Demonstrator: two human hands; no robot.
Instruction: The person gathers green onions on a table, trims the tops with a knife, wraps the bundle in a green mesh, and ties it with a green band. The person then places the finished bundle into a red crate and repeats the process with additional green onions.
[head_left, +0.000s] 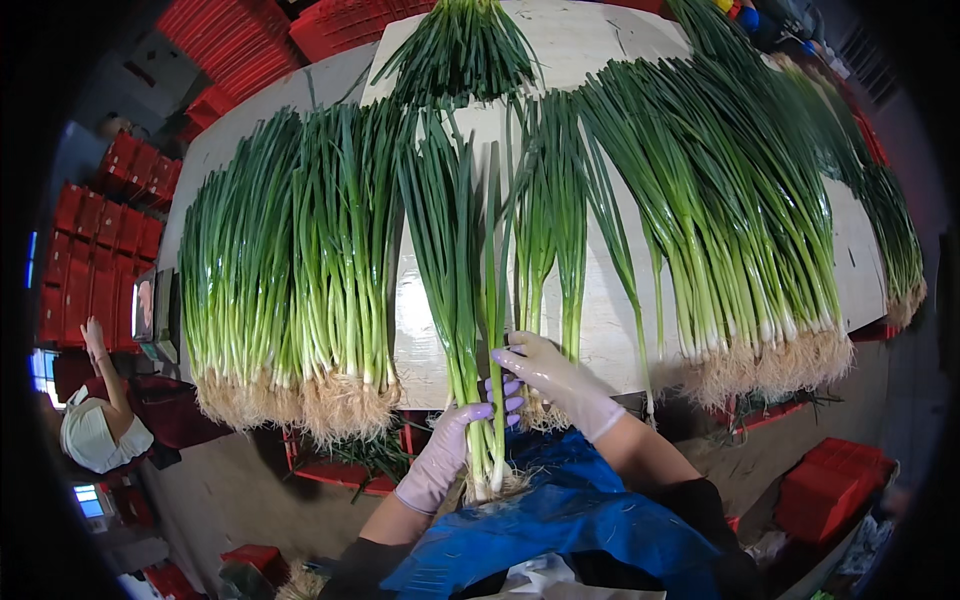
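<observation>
My left hand (454, 439), in a thin pale glove with purple fingertips, grips a small bunch of green onions (448, 300) just above its roots. My right hand (551, 375), gloved alike, has its thumb and fingers around the stalk of one green onion (491, 300) beside that bunch. Behind my right hand lie a few more green onions (566, 277), their roots partly hidden by it. Two rooted bundles of green onions (240, 285) lie side by side at left, and a large spread of them (720, 225) lies at right, roots towards me.
The pale table (420, 375) carries another leafy bundle (465, 52) at its far side. Red crates (97, 262) are stacked at left, with more (829, 487) at lower right. Red trays (345, 472) with leaf scraps sit below the table edge. Another person (105, 427) is at far left.
</observation>
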